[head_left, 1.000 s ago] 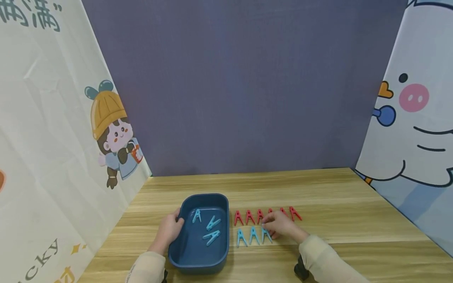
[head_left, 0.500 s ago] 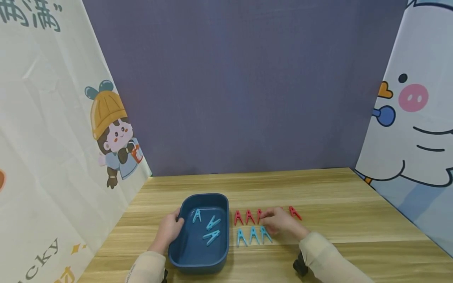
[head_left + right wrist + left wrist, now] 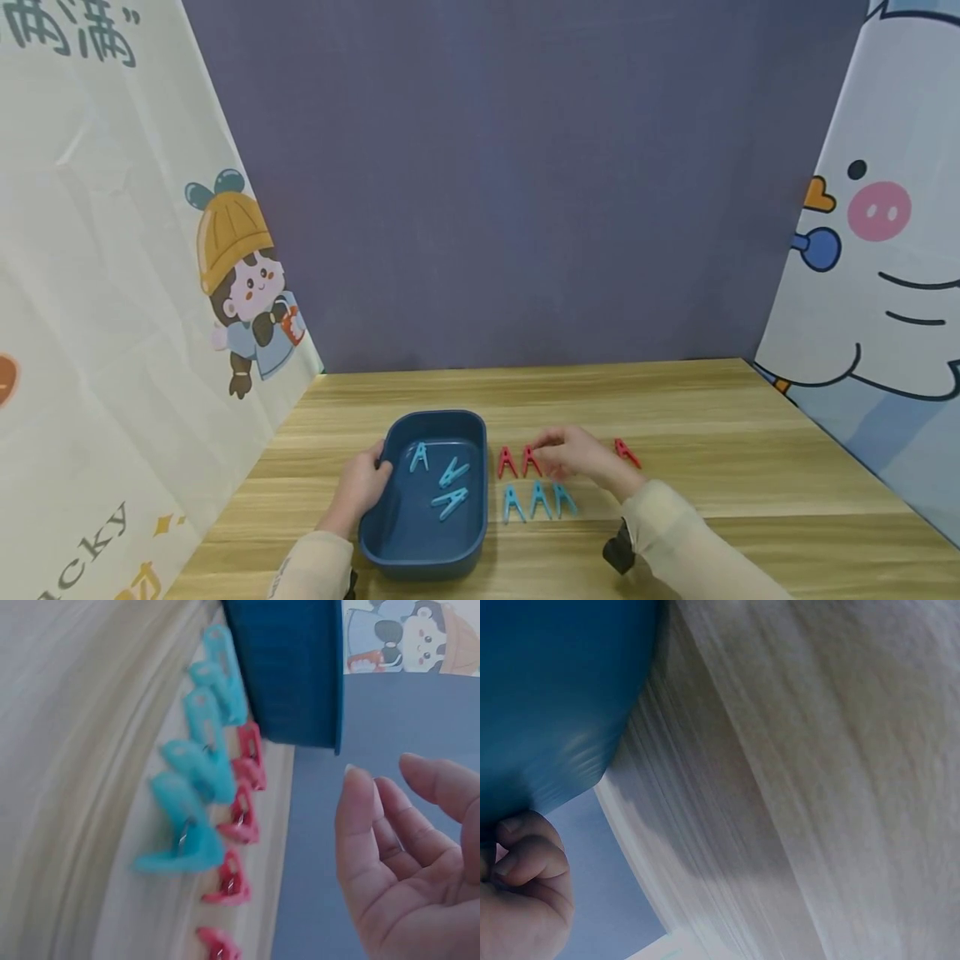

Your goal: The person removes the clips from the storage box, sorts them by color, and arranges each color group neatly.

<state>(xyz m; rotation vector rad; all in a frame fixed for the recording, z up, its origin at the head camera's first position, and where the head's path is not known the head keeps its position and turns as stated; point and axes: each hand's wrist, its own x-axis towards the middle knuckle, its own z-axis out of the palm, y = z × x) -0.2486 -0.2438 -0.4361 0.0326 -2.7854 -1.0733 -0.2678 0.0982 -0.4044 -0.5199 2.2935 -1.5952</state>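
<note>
My left hand (image 3: 362,485) grips the left rim of a deep dark-blue plastic basin (image 3: 423,542), its fingers bent at the edge in the left wrist view. Three light-blue clothespins lie in the basin, one (image 3: 419,451) near its far end. My right hand (image 3: 579,457) hovers over the row of red clothespins. Thumb and fingers stand apart with nothing between them in the right wrist view. Two red clothespins (image 3: 506,455) show left of that hand and one red clothespin (image 3: 622,448) right of it; others are hidden behind it. Nearer me, three light-blue clothespins (image 3: 511,494) form a second row.
All of this rests on a wood-grain table (image 3: 720,442). A dark purple-grey panel (image 3: 517,192) stands along the back edge. Cartoon-printed sheets hang at the left (image 3: 135,275) and right (image 3: 885,275).
My right hand has left the third light-blue clothespin and moved left and a little away from me over the red row. My left hand keeps its grip on the basin.
</note>
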